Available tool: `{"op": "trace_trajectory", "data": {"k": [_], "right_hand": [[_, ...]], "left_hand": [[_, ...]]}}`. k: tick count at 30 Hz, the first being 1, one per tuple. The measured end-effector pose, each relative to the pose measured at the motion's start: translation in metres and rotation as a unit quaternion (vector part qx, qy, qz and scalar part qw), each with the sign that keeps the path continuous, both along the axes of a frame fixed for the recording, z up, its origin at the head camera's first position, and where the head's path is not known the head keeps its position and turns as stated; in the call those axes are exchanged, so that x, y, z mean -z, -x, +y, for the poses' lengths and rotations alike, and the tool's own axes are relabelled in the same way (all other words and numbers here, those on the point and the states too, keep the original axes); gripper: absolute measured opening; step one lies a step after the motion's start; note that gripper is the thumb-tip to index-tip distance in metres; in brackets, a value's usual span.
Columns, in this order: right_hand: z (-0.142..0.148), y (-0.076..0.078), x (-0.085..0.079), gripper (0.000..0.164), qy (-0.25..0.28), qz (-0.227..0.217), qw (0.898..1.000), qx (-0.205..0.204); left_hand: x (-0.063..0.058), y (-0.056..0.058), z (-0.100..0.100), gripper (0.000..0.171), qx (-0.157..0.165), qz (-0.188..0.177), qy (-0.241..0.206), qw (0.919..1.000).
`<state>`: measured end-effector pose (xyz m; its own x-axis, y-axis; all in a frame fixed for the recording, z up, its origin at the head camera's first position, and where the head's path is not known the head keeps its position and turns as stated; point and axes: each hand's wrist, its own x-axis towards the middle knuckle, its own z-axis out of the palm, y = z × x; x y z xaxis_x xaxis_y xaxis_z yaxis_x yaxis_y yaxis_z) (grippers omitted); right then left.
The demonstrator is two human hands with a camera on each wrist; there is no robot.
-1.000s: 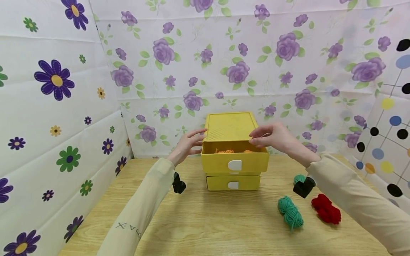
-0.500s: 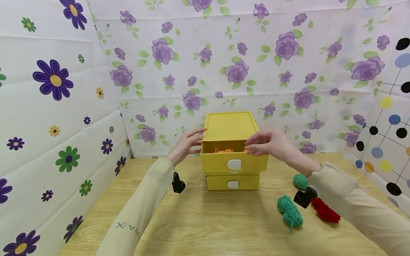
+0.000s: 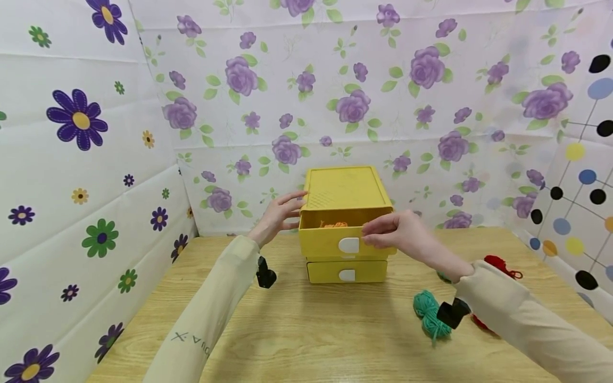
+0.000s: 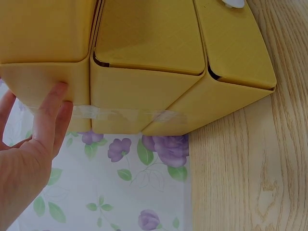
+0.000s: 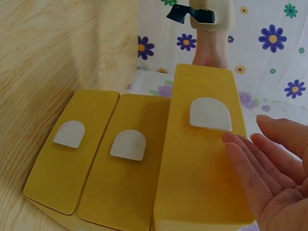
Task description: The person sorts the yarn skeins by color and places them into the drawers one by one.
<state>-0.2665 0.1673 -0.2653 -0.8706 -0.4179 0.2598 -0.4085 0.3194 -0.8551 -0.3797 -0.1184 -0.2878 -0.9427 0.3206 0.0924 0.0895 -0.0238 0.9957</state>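
A yellow cabinet of stacked drawers stands on the table, its top drawer pulled partway out. Orange yarn shows inside that drawer. My left hand reaches to the cabinet's left side; in the left wrist view its fingertips touch the side wall, with the fingers extended. Before the top drawer's front is my right hand, its fingers fairly straight and together. In the right wrist view those fingers lie at the drawer front beside its white handle, gripping nothing.
On the right of the wooden table lies a teal yarn skein. A red skein lies farther back. The right arm partly hides a teal ball and another red skein. Patterned cloth hangs behind.
My right hand has moved left and down, from over the open drawer's right side to its front. The left hand keeps its place, and the drawer stays about as far out.
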Motion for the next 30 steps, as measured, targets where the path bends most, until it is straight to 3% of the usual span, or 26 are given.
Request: {"op": "trace_trajectory", "data": {"k": [12, 30], "right_hand": [[-0.006, 0.003, 0.019, 0.025, 0.005, 0.008, 1.000, 0.019], [-0.014, 0.005, 0.027, 0.016, 0.049, 0.029, 0.998, 0.035]], "left_hand": [[0.000, -0.001, -0.002, 0.039, 0.012, 0.012, 0.004, 0.9998], [0.000, 0.000, -0.002, 0.039, 0.010, 0.008, -0.001, 0.9999]]}}
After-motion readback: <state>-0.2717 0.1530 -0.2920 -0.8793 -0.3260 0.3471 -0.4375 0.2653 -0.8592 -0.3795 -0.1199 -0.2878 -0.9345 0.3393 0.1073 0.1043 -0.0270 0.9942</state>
